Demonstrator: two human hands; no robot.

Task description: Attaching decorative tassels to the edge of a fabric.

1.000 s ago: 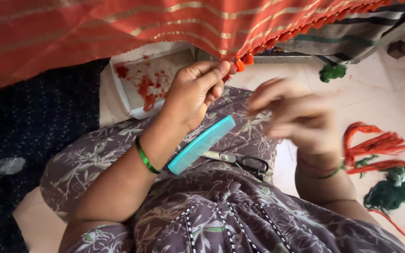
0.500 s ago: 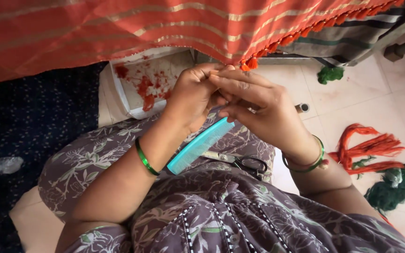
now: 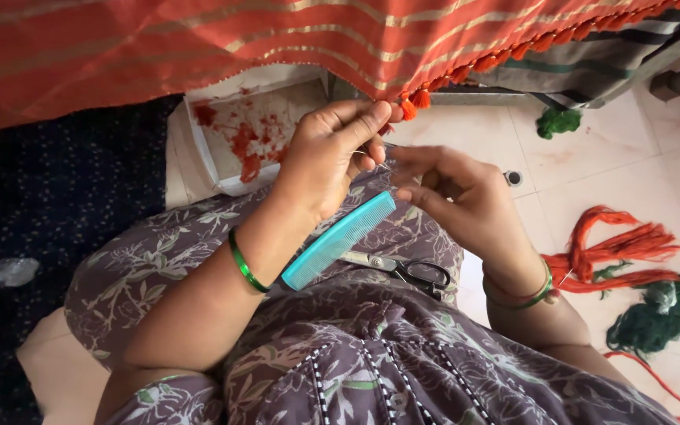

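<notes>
Hanging across the top of the view, an orange striped cloth [image 3: 293, 39] ends in a fringe of small orange tassels [image 3: 415, 101] along its lower edge. Below it the person's lap, in a grey flowered dress [image 3: 371, 362], fills the bottom half. A white tray [image 3: 206, 153] stained red lies on the floor past the knees. Bundles of orange yarn [image 3: 619, 248] and green yarn [image 3: 659, 315] lie on the tiles to the right. A turquoise comb [image 3: 338, 240] rests on the lap under the left wrist, and black-handled scissors [image 3: 411, 271] lie just beside it. The left hand [image 3: 328, 157] is raised to the fringe, thumb and forefinger pinched shut on a thin thread [image 3: 375, 161] just below the last tassel. The right hand [image 3: 458, 193] sits just beside it, fingers curled in towards the same thread; whether they grip it I cannot tell
</notes>
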